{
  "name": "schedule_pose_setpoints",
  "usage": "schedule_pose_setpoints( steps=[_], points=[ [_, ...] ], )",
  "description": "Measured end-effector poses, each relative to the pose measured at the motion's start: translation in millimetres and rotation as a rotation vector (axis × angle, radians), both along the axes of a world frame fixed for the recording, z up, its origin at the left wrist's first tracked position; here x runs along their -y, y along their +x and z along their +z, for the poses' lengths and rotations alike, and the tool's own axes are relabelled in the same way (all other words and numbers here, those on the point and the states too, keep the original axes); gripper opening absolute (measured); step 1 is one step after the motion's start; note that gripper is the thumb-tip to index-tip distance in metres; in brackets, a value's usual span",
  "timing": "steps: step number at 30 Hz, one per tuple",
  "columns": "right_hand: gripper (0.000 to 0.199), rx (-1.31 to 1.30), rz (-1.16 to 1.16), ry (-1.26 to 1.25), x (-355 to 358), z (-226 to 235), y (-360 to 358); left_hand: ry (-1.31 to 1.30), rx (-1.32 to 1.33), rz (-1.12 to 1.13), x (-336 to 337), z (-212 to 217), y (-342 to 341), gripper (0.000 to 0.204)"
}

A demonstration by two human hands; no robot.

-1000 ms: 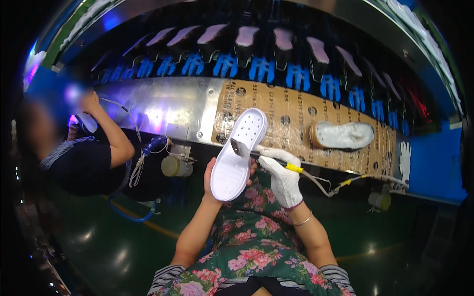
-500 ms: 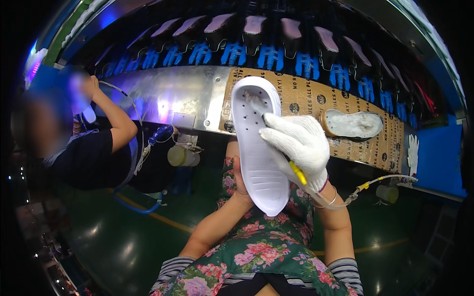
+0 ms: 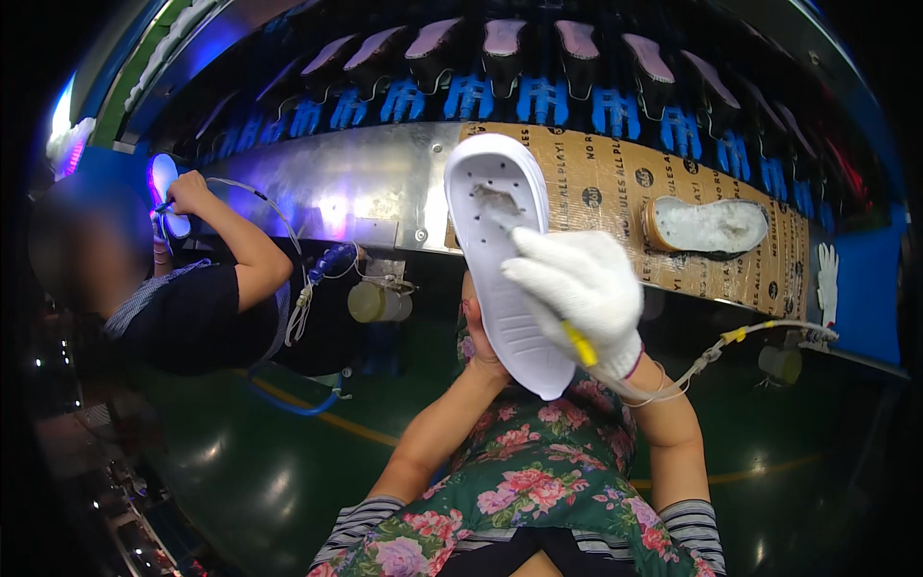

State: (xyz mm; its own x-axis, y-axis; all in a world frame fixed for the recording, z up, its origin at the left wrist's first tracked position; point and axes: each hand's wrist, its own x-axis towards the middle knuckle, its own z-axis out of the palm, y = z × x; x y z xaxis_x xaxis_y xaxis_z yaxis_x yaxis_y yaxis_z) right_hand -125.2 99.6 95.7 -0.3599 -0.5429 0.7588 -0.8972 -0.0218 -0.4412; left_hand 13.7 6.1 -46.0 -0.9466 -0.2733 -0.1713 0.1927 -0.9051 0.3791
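white sole held up at the conveyor line

a curved metal conveyor [image 3: 317, 183] with blue racks [image 3: 538, 101] runs behind. the bare left hand [image 3: 481, 361] grips the white shoe sole [image 3: 505, 279] from beneath, raised upright. the gloved right hand [image 3: 582, 288] clenches a yellow-handled brush [image 3: 577, 341] against it. the sole looks light, flexible; best held by its edges.

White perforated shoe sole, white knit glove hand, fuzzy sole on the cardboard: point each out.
white perforated shoe sole [image 3: 500, 260], head view, mid tread face
right hand in white knit glove [image 3: 582, 288], head view, back of hand
fuzzy white sole [image 3: 707, 226], head view, centre
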Motion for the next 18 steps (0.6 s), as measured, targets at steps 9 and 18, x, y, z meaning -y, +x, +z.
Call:
schedule_pose_setpoints(
  steps=[9,18],
  points=[
    [0.033,0.170,0.082,-0.100,5,-7,1,0.186,-0.255,0.120,25,13,-33,0.101],
    [0.027,0.244,0.180,-0.073,8,-18,10,0.271,-0.223,0.102,34,34,-48,0.112]
  ],
)
